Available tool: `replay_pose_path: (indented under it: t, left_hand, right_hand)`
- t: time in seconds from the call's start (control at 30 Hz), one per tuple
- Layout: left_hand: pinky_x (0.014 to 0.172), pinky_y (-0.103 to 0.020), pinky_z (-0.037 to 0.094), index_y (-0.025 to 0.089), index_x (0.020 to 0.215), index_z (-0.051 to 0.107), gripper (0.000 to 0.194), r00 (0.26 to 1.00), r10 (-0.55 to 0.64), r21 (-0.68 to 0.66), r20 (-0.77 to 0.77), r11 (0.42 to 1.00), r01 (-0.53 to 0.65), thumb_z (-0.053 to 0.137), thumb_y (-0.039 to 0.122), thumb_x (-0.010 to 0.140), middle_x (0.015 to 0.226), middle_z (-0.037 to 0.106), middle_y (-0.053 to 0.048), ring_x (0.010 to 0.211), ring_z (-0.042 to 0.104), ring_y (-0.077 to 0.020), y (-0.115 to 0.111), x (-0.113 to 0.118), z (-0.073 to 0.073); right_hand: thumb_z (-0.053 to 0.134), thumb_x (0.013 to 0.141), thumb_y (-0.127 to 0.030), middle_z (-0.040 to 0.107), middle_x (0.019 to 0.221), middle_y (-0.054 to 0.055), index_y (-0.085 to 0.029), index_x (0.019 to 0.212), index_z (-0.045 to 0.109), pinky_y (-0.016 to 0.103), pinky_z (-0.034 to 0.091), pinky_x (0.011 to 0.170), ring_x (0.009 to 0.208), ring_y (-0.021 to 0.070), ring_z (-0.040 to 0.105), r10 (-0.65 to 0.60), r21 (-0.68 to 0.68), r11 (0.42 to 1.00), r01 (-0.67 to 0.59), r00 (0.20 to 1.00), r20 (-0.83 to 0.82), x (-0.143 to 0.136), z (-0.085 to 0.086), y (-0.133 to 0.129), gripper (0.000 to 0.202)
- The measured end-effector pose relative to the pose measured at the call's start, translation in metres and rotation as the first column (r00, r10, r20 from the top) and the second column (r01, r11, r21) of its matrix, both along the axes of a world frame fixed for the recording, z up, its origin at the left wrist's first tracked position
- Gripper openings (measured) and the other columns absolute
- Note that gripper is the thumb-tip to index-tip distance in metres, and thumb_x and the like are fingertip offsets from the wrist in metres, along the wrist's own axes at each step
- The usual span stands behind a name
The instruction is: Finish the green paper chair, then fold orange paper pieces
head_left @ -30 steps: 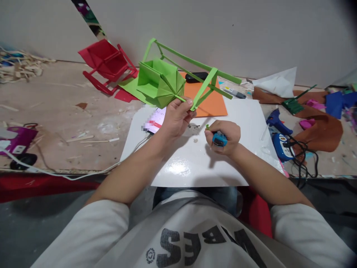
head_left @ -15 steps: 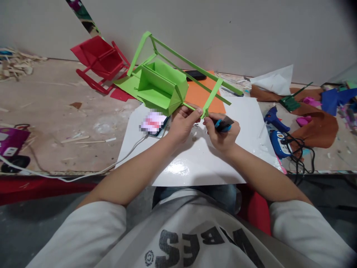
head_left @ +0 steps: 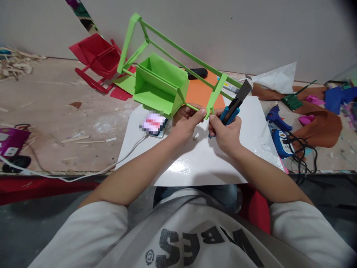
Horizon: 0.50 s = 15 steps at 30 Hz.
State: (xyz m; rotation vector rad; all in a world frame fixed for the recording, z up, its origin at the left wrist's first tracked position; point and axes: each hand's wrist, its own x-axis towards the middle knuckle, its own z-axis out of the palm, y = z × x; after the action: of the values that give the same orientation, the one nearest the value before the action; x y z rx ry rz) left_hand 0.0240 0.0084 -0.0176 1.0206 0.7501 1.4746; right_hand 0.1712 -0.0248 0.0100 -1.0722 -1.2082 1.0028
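Note:
A green paper model (head_left: 158, 87), a box-like body with a frame of thin strips, is tilted above the board. My left hand (head_left: 185, 121) is closed, thumb and fingers pinching the thin green rod at the model's lower right corner. My right hand (head_left: 227, 132) is closed around a blue utility knife (head_left: 230, 115), its wide blade out and pointing up to the right. The right thumb and forefinger also touch the end of the green strip beside my left fingertips. What lies exactly between those fingertips is partly hidden.
A white board (head_left: 195, 163) lies beneath my hands, with a phone (head_left: 153, 124) on its left. Behind the model are orange paper (head_left: 196, 91) and a red paper model (head_left: 100, 59). To the right lie a blue glue gun (head_left: 277, 117), black cable and brown paper (head_left: 320, 126).
The knife has swung so its blade now points up and right. The green model has risen and turned slightly. My right hand has shifted a little to the right.

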Motion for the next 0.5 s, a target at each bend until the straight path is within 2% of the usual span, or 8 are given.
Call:
replay_pose_path:
  t: [0.13, 0.2, 0.3, 0.4, 0.43, 0.5]
  left_hand:
    - [0.081, -0.032, 0.061, 0.024, 0.091, 0.078, 0.056, 0.998, -0.018, -0.055, 0.065, 0.998, 0.021, 0.113, 0.066, 0.076, 0.088, 0.079, 0.0, 0.084, 0.073, -0.0158, -0.004, 0.005, 0.003]
    - [0.079, -0.03, 0.06, 0.024, 0.091, 0.076, 0.056, 0.995, -0.01, -0.065, 0.101, 0.998, 0.016, 0.114, 0.062, 0.074, 0.086, 0.076, 0.002, 0.081, 0.071, -0.0137, -0.004, 0.004, 0.006]
    - [0.076, -0.026, 0.057, 0.024, 0.09, 0.073, 0.053, 0.988, 0.004, -0.087, 0.153, 0.996, 0.009, 0.115, 0.052, 0.075, 0.082, 0.072, 0.006, 0.075, 0.067, -0.0098, 0.0, -0.001, 0.01]
    - [0.074, -0.025, 0.054, 0.024, 0.09, 0.071, 0.049, 0.987, -0.025, -0.139, 0.159, 0.989, 0.048, 0.114, 0.045, 0.079, 0.079, 0.069, 0.007, 0.072, 0.064, -0.0083, 0.007, -0.005, 0.008]
    - [0.073, -0.025, 0.053, 0.024, 0.09, 0.071, 0.049, 0.987, -0.05, -0.153, 0.153, 0.985, 0.074, 0.114, 0.045, 0.079, 0.078, 0.07, 0.006, 0.072, 0.064, -0.0084, 0.009, -0.005, 0.005]
    - [0.072, -0.026, 0.052, 0.022, 0.089, 0.071, 0.051, 0.984, -0.125, -0.178, 0.124, 0.973, 0.146, 0.114, 0.046, 0.077, 0.078, 0.071, 0.005, 0.072, 0.064, -0.0092, 0.012, -0.002, -0.001]
  right_hand:
    - [0.096, 0.09, -0.047, 0.059, 0.057, -0.009, -0.027, 0.082, 0.065, 0.025, 0.045, 0.045, 0.043, 0.0095, 0.051, 0.013, -0.03, 0.999, -0.019, 0.983, -0.184, -0.005, -0.003, -0.002, 0.038]
    - [0.096, 0.092, -0.049, 0.058, 0.058, -0.01, -0.027, 0.083, 0.064, 0.025, 0.046, 0.046, 0.043, 0.0095, 0.052, -0.029, 0.018, 0.999, 0.033, 0.98, -0.198, -0.005, -0.006, -0.002, 0.041]
    - [0.093, 0.099, -0.054, 0.056, 0.06, -0.01, -0.028, 0.087, 0.064, 0.025, 0.046, 0.046, 0.044, 0.01, 0.053, -0.147, 0.144, 0.974, 0.177, 0.969, -0.199, -0.001, -0.011, 0.005, 0.042]
    - [0.088, 0.106, -0.058, 0.059, 0.064, -0.009, -0.028, 0.094, 0.069, 0.027, 0.046, 0.048, 0.046, 0.0113, 0.055, -0.259, 0.352, 0.887, 0.299, 0.953, -0.158, 0.005, -0.016, 0.013, 0.037]
    - [0.086, 0.108, -0.057, 0.062, 0.067, -0.008, -0.028, 0.097, 0.072, 0.028, 0.048, 0.05, 0.048, 0.0118, 0.057, -0.271, 0.446, 0.846, 0.294, 0.956, -0.117, 0.008, -0.017, 0.013, 0.034]
    - [0.08, 0.112, -0.047, 0.07, 0.075, -0.005, -0.029, 0.101, 0.075, 0.03, 0.054, 0.058, 0.055, 0.0131, 0.063, -0.265, 0.628, 0.752, 0.2, 0.964, 0.01, 0.011, -0.014, 0.008, 0.022]
